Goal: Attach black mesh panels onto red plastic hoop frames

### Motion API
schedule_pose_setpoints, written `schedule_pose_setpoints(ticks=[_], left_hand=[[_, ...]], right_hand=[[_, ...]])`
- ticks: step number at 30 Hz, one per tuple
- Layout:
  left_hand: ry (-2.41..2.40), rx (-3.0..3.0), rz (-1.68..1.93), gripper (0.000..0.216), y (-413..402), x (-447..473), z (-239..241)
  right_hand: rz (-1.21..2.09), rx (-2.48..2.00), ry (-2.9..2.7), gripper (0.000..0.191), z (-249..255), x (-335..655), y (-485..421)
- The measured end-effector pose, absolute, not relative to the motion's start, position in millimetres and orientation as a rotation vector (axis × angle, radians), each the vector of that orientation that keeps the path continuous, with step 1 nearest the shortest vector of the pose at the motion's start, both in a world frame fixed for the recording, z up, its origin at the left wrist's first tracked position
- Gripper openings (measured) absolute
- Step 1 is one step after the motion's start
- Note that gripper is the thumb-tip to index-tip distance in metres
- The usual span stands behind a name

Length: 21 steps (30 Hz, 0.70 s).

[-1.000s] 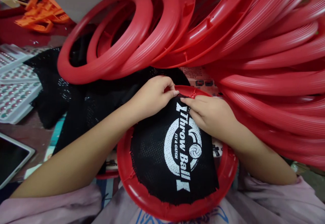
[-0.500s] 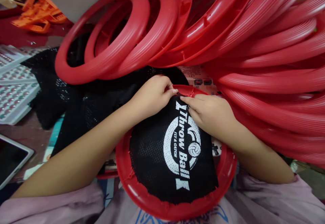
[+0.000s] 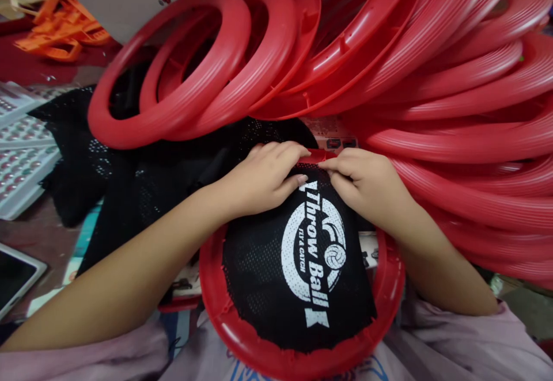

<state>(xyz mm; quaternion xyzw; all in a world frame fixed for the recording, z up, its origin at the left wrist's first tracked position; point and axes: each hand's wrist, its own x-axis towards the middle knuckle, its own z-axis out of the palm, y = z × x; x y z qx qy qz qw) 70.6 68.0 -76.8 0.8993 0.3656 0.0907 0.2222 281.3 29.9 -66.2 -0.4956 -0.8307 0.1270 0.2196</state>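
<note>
A red plastic ring (image 3: 216, 306) rests at my lap, with its hollow underside facing up. Black mesh fabric (image 3: 254, 271) printed "Throw Ball" is stretched across it, its near and left edges caught on small pegs along the rim. At the far rim, my right hand (image 3: 367, 182) pinches the mesh edge between thumb and fingertips. My left hand (image 3: 272, 176) lies just left of it, fingers stretched toward the rim and thumb apart on the mesh by the print. On the right side, a gap shows between mesh and ring.
A big heap of red rings (image 3: 466, 99) fills the back and right. More black mesh (image 3: 173, 168) lies under and before the left rings. Orange plastic parts (image 3: 64, 27), white trays (image 3: 26, 168) of small round pieces and a white-framed device (image 3: 19, 277) are at left.
My left hand has loosened its pinch on the mesh edge and spread its thumb from its fingers. My right fingertips have shifted slightly right along the far edge.
</note>
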Motion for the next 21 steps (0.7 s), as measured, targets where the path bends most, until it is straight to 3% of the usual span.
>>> schedule_pose_setpoints(ticks=[21], left_hand=[[0.985,2.543,0.243,0.038,70,72,-77]], right_hand=[[0.168,-1.515,-2.403,0.035,-80,274,43]])
